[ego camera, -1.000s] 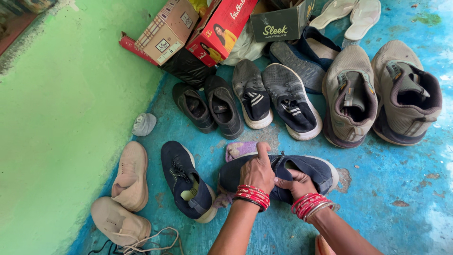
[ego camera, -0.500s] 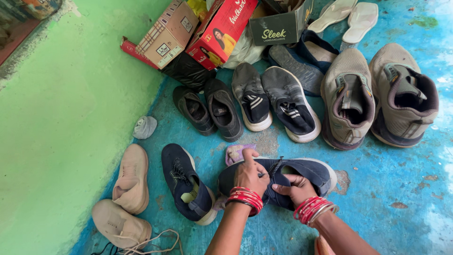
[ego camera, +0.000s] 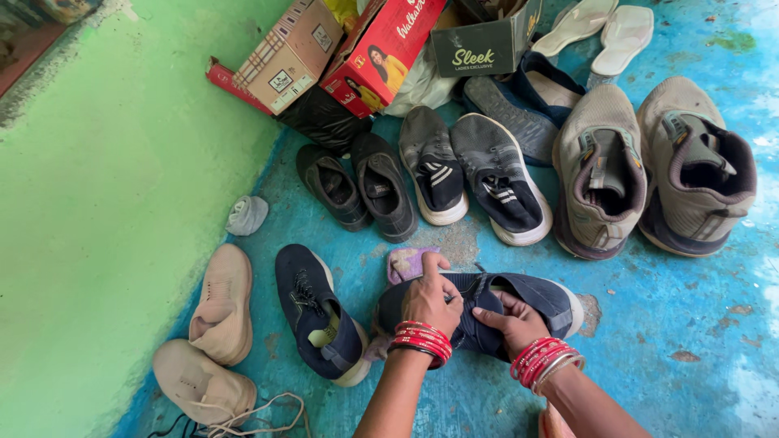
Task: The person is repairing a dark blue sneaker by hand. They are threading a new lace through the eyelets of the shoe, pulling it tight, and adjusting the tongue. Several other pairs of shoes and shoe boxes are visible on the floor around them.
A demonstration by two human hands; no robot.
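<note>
Left hand presses, fingers curled, on the tongue and laces of the navy sneaker lying on the blue floor; its mate lies just left of that sneaker, with two beige shoes farther left. Right hand pinches the sneaker's lace area just right of the left hand. Judging by the grip, the lacing is being adjusted; the next pull needs the shoe pinned steady.

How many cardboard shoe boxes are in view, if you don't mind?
3, all along the top: a tan box leftmost, a red box beside it, a dark box rightmost. Others may be hidden.
</note>
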